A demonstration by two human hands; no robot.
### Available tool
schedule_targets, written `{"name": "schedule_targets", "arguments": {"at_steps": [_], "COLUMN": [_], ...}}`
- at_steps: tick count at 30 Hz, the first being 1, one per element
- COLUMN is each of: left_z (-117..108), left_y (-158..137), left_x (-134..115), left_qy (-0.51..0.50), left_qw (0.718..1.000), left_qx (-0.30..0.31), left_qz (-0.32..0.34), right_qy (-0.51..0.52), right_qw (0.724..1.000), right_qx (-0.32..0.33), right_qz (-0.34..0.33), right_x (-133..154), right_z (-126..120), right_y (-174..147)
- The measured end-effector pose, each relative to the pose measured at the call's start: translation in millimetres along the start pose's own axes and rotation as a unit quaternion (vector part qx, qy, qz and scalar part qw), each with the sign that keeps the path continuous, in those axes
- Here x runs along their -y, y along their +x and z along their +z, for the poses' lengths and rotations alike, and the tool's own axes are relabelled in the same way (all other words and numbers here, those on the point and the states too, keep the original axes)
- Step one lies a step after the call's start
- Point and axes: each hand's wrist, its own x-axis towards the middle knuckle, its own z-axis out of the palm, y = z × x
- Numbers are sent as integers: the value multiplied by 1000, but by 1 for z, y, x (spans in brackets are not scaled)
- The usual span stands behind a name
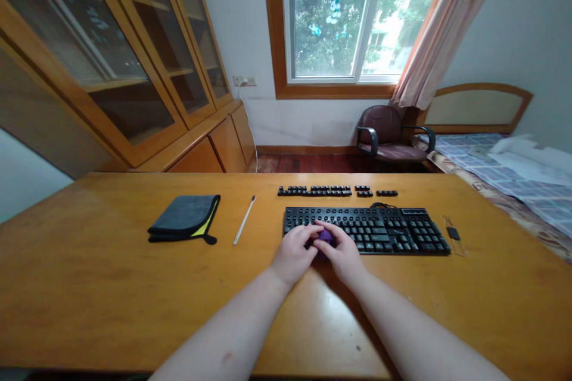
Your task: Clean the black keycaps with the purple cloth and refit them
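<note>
Both hands meet over the front left part of a black keyboard point(378, 235). Between them is a soft-looking purple lump point(325, 236), perhaps putty; the fingers hide much of it. My left hand point(295, 250) has its fingers curled against the lump's left side. From the right, my right hand point(343, 253) closes thumb and fingers around it. The keyboard's top row or rows show bare switches without caps. Beyond it lie removed keycaps point(330, 190) in short rows, with smaller groups to their right.
Left of the keyboard lie a thin white brush point(245, 220) and a folded grey cloth point(183, 217) with yellow lining. A wire keycap puller point(453, 233) rests at the keyboard's right. Past the wooden table point(111, 297) stand a chair point(384, 131), a bed and a glass-fronted cabinet.
</note>
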Motion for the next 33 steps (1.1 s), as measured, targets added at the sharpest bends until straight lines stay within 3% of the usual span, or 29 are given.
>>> {"name": "schedule_targets", "arguments": {"at_steps": [4, 11, 17, 25, 33], "left_z": [0, 0, 6, 8, 9], "left_y": [-2, -1, 1, 6, 6], "left_x": [-1, -3, -2, 7, 17], "left_qy": [10, 3, -103, -218, -193], "left_qw": [999, 1000, 993, 968, 975], "left_qx": [28, 15, 6, -49, -75], "left_qz": [19, 0, -58, -115, -83], "right_qy": [-21, -5, 11, 99, 136], "right_qw": [1000, 1000, 999, 992, 986], "right_qx": [0, -6, -34, -61, -82], "right_qz": [12, 27, 28, 51, 51], "right_x": [2, 9, 3, -2, -1], "right_z": [0, -2, -2, -8, -7], "right_y": [1, 3, 3, 9, 7]}}
